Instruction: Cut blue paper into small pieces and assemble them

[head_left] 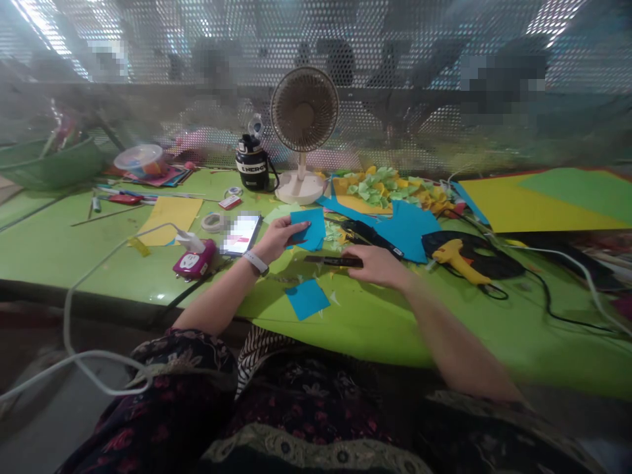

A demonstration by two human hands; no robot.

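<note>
Between the thumb and fingers of my left hand (280, 238) is a small stack of blue paper squares (310, 227), held just above the table. My right hand (378, 264) closes over the back end of a black-handled cutter knife (340, 261), whose grey blade points left. That blade lies below the blue stack, apart from it. Nearer the table's front edge rests a single blue paper square (308, 299). Beyond my right hand, a long black tool (370, 236) lies across larger blue paper pieces (407, 227).
A phone (241, 234), tape roll (213, 222) and purple plug adapter (194, 260) are at left. A fan (305, 108) and black bottle (253, 164) stand behind. Yellow-green paper pieces (380, 187) are piled at back; a yellow glue gun (461, 262) with a cable lies right.
</note>
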